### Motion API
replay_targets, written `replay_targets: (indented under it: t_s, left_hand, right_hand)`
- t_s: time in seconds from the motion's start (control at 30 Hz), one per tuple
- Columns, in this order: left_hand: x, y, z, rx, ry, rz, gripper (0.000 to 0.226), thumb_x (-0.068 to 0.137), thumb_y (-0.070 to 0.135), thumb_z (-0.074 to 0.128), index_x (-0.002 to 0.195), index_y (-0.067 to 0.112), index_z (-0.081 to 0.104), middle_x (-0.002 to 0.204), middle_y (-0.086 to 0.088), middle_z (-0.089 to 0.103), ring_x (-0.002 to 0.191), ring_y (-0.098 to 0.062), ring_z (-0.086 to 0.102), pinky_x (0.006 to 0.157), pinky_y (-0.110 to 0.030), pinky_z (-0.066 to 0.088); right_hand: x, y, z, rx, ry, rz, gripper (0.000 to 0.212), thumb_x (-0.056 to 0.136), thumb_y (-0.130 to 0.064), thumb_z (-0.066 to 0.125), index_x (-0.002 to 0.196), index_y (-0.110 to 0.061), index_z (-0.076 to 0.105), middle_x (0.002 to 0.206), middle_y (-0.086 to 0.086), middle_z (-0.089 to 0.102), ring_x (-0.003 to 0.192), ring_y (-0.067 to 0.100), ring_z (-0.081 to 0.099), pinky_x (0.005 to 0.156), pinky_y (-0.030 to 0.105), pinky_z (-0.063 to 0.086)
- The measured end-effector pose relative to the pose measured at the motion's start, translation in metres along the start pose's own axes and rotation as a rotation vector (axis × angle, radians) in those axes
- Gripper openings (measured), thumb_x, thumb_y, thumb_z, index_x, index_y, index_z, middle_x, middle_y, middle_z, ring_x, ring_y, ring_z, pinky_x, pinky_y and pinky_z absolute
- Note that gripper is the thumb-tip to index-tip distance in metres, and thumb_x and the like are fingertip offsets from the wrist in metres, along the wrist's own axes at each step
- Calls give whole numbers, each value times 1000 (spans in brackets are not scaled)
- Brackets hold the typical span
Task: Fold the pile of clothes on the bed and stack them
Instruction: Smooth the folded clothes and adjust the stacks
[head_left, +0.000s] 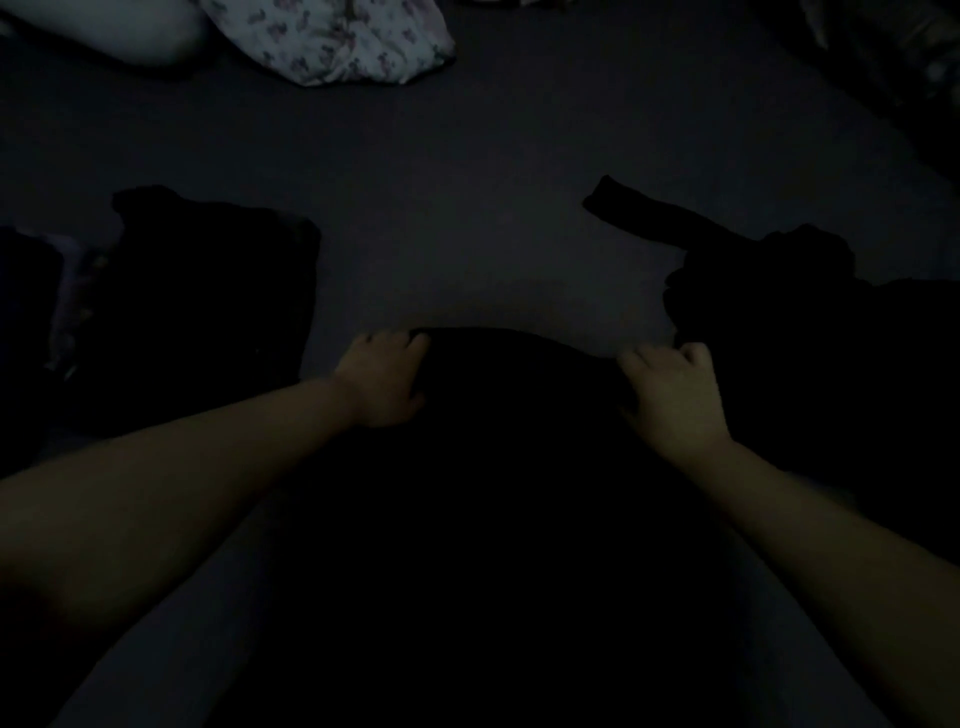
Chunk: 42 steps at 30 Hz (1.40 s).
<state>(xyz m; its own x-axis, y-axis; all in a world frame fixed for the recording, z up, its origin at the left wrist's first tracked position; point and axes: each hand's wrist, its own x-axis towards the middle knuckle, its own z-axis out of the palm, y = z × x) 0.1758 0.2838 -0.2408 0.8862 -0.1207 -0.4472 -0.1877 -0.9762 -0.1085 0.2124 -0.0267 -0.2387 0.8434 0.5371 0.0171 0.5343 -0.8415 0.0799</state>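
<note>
Two hands pinch the far edge of a dark garment (493, 467) spread on the bed (467, 182): left hand (382, 382) & right hand (672, 397) at opp. corners, prob. to keep the fold square. Left of the garment: dark stack (208, 301); right: unfolded pile (779, 301).

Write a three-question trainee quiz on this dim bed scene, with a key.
1. True or false: both hands hold the far edge of the dark garment.
2. Which lies at the top of the view? A) a floral cloth B) a red towel C) a shoe
3. Fill in: the squarish dark stack lies to the person's ____.

Key:
1. True: the left hand and right hand each have a grip on that edge.
2. A, the floral cloth.
3. Left: the dark stack lies on the bed.
</note>
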Motion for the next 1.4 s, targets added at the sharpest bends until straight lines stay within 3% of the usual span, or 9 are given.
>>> replay_targets:
  t_s: [0.13,0.27,0.43,0.57,0.67,0.83,1.0,1.1,1.4]
  left_hand:
    - [-76,8,-2,-36,108,105,39,86,27,58,118,6,50,111,-13,60,99,-30,61,83,-33,44]
    - [-158,17,13,-64,262,135,54,38,19,88,87,5,70,61,-7,64,42,-25,58,45,-21,45]
    - [-256,41,68,-101,343,169,53,65,24,39,102,5,72,55,-2,62,39,-20,56,53,-20,48]
    - [-301,62,128,-138,246,152,65,57,24,64,119,6,56,57,-1,63,42,-19,57,53,-22,49]
    - [-318,75,155,-151,-22,64,104,30,40,88,125,6,59,81,-5,70,67,-21,68,64,-30,52]
    - [-316,83,152,-455,59,-144,67,81,59,34,125,13,58,102,-15,61,92,-36,62,77,-45,49]
    - [-279,74,153,-963,-34,-748,64,94,45,48,144,8,32,141,-21,38,129,-39,37,109,-43,32]
    - [-271,61,171,-1032,-207,-741,48,99,32,39,144,14,35,143,-18,41,128,-37,41,108,-46,31]
    - [-300,57,184,-1367,-225,-882,40,96,22,51,130,2,48,130,-19,53,120,-35,50,104,-40,38]
  right_hand:
    - [-60,-15,-33,81,6,-157,36,57,-14,62,91,-6,68,63,5,62,51,21,59,61,28,25]
    - [-131,-40,-64,252,-25,-172,48,54,-18,59,99,-7,69,64,3,65,46,21,58,53,24,44]
    - [-228,-86,-72,284,-186,-219,63,53,-36,59,113,-18,56,70,-4,70,48,11,61,49,16,44]
    - [-274,-118,-50,258,-413,-159,68,65,-35,43,132,-20,42,76,0,71,58,15,66,60,28,52]
    - [-284,-127,-40,219,-717,-58,70,88,-31,45,150,-25,12,125,6,59,110,24,59,94,35,41]
    - [-279,-130,-27,496,-967,139,81,87,-53,53,150,-27,9,135,1,52,118,22,53,93,28,46]
    - [-284,-118,-14,652,-442,762,68,83,-47,63,137,-10,43,134,18,47,123,34,45,101,39,41]
    - [-295,-103,2,963,-521,1158,80,76,-59,64,133,-6,48,131,22,53,122,38,49,103,46,40]
    - [-313,-112,14,785,-638,1139,32,94,-6,51,118,14,53,122,34,55,113,45,53,92,43,41]
